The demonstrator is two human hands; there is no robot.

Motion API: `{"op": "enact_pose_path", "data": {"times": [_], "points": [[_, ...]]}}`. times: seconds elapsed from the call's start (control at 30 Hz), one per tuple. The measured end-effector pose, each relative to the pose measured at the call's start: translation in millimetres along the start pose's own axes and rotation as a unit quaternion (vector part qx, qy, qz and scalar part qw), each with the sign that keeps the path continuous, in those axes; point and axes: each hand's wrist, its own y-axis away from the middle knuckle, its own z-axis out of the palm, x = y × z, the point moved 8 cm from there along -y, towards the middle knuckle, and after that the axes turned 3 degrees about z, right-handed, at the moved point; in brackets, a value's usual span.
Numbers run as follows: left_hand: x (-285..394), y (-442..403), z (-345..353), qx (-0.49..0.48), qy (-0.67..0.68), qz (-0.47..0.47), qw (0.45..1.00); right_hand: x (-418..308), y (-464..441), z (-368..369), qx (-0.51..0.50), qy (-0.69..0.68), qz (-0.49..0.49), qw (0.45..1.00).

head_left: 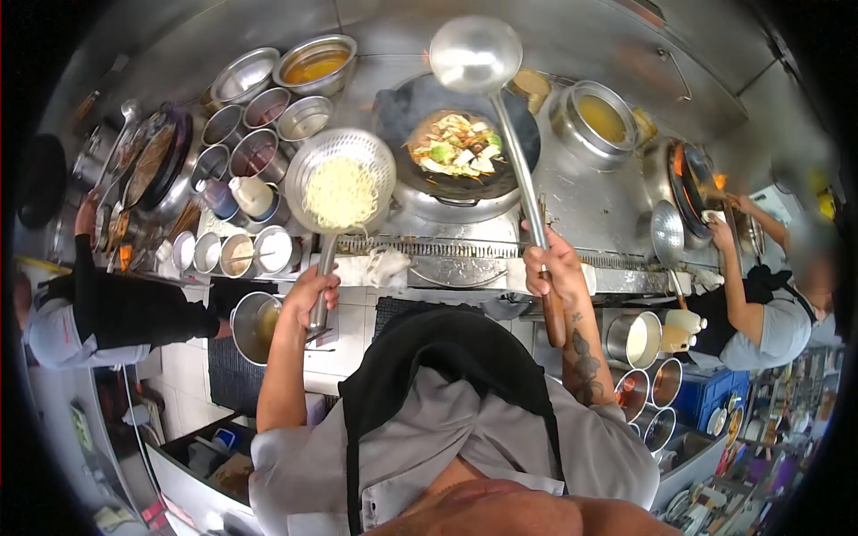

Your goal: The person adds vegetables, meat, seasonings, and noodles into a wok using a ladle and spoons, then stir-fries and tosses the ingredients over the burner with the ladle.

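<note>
1. Our left hand (313, 293) grips the strainer (365, 150); our right hand (556, 263) grips the ladle (475, 55).
2. Noodles (340, 192) sit in the strainer, left of the wok (393, 116) — not in it yet.
3. Cut veggies (456, 147) are already in the wok; the ladle's handle blocks our view of its right side.
4. Farther off, metal bowls (246, 75) stand left — a pot (585, 155) stands right.

A grey shirt (590, 460) is showing, its short sleeves (279, 456) ending well behind the left hand (311, 297) and the right hand (556, 263)! A black apron (438, 335) is hanging over it on narrow straps (353, 447), and dark tattoos (585, 368) are marking the forearm (568, 344) behind the right hand.
</note>
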Motion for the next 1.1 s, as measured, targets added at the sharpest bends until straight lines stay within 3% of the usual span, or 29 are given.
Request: {"op": "enact_pose_path", "data": {"times": [0.1, 0.17, 0.23, 0.43, 0.53, 0.67, 0.77, 0.8, 0.9, 0.93, 1.03, 1.1], "points": [[34, -11, 29, -0.019, -0.030, 0.031, 0.999, -13, -5, 33, -0.095, -0.150, -0.003, 0.984], [53, -21, 59, -0.051, -0.036, 0.049, 0.997, -7, -17, 36, -0.128, -0.171, 0.014, 0.977], [67, -27, 95, -0.080, -0.030, 0.058, 0.995, 6, -36, 19, -0.069, -0.088, 0.045, 0.993], [64, -139, 145, -0.083, -0.063, 0.042, 0.994, 8, -24, -8, -0.014, -0.069, 0.016, 0.997], [63, -174, 159, -0.015, -0.203, 0.087, 0.975, -1, -9, -21, 0.021, -0.061, -0.010, 0.998], [67, -204, 164, 0.082, -0.401, 0.148, 0.901, -2, 6, -43, 0.074, -0.059, -0.018, 0.995], [83, -212, 160, 0.195, -0.527, 0.358, 0.746, 10, 10, -63, 0.111, -0.063, 0.001, 0.992], [87, -196, 170, 0.154, -0.540, 0.353, 0.749, 13, 7, -71, 0.123, -0.065, 0.009, 0.990], [96, -166, 180, 0.172, -0.590, 0.377, 0.693, 13, -10, -84, 0.147, -0.086, 0.020, 0.985], [94, -159, 184, 0.188, -0.618, 0.403, 0.648, 17, -25, -92, 0.144, -0.102, 0.021, 0.984], [79, -161, 190, 0.125, -0.645, 0.415, 0.629, 15, -48, -84, 0.137, -0.081, 0.023, 0.987], [89, -142, 189, 0.127, -0.596, 0.409, 0.679, 18, -58, -81, 0.155, -0.045, 0.025, 0.987]]}}
